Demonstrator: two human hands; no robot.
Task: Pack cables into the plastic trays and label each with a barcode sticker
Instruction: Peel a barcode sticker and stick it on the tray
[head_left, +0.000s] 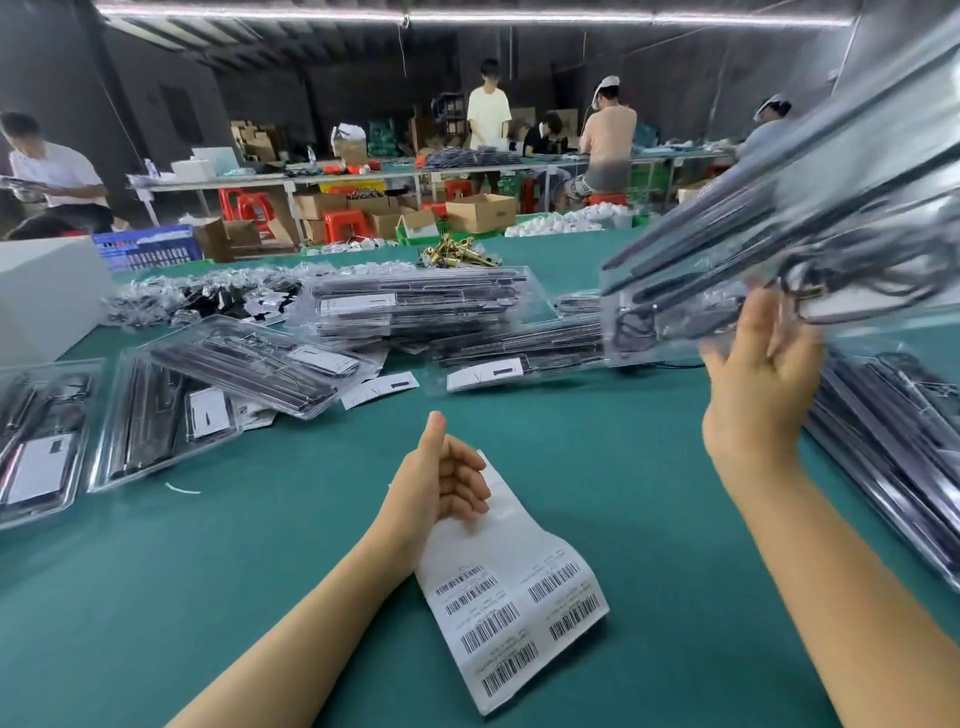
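My left hand (447, 480) holds the top end of a white strip of barcode stickers (519, 587), fingers curled round it, thumb up. The strip lies down the green table towards me. My right hand (758, 384) is raised at the right under a clear plastic tray of black cables (779, 249), which tilts up in the air and is blurred. Its fingers reach up against the tray's underside; the grip itself is not plain. A stack of filled trays (415, 306) sits mid-table, and more filled trays (171, 410) lie at the left.
More trays (893, 447) are piled at the right edge. A white box (47, 296) stands far left. Loose bagged parts (197, 296) and brass pieces (457, 254) lie at the table's back. Other people work at benches behind.
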